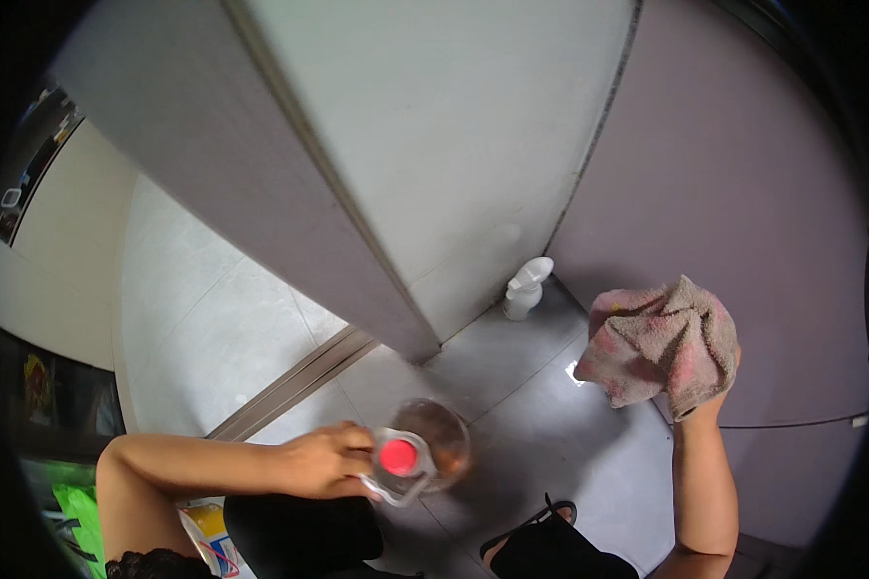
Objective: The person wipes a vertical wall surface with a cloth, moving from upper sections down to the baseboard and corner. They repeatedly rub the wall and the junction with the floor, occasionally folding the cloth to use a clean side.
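Observation:
My left hand [330, 461] is closed around the pale handle of a clear plastic jug [444, 436] with a red cap. The jug is low in front of me, its cap toward me; whether its base touches the floor I cannot tell. Off to the right, my raised right hand [710, 410] grips a bunched towel [658, 343], greyish-pink with darker pink patches. The towel hangs in folds over the hand and hides most of the fingers. Behind it stands the mauve panel [734, 203].
A white spray bottle [524, 292] stands on the grey tiled floor [541, 415] in the corner. A door frame [290, 174] and a floor track [299, 381] are to the left. A green bag [79, 521] lies at the lower left. My sandalled foot [541, 526] is below.

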A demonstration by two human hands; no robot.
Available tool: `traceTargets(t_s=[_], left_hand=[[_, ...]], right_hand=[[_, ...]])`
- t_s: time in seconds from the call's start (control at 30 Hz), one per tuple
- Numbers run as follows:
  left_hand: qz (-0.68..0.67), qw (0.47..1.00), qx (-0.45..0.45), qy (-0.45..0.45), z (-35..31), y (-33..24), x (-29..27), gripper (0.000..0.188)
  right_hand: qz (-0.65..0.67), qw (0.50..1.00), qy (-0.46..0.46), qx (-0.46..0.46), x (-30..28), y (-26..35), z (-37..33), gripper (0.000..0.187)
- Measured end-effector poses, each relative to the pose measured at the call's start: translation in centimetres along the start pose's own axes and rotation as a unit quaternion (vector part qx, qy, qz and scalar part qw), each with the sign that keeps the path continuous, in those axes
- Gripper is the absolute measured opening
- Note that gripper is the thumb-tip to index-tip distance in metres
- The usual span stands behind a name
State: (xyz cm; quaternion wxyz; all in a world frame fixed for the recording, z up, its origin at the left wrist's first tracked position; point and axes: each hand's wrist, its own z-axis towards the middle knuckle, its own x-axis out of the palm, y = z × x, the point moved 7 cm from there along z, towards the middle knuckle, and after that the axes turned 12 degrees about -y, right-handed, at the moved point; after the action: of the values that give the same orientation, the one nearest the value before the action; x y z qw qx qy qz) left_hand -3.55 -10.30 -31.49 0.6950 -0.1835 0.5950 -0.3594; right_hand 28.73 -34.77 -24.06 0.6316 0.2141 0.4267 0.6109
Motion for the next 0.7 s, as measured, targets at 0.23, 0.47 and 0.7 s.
traceTargets(t_s=[0.23, 0.47, 0.7], left_hand=[[0.117, 0.970, -0.214, -0.016, -8.5, -1.7, -5.3, 0.032], [0.117, 0.909, -0.380, -0.121, -21.8, -0.3, -8.5, 0.031], [0.216, 0.871, -0.441, 0.027, -24.5, -0.5, -8.7, 0.029]], right_hand=[[0.056, 0.997, 0.020, 0.053, 2.3, -1.6, -0.2, 0.035], [0.162, 0.985, -0.036, 0.051, 2.2, -3.1, -1.1, 0.032], [0.198, 0.980, -0.005, -0.028, 6.9, 2.8, 1.4, 0.019]])
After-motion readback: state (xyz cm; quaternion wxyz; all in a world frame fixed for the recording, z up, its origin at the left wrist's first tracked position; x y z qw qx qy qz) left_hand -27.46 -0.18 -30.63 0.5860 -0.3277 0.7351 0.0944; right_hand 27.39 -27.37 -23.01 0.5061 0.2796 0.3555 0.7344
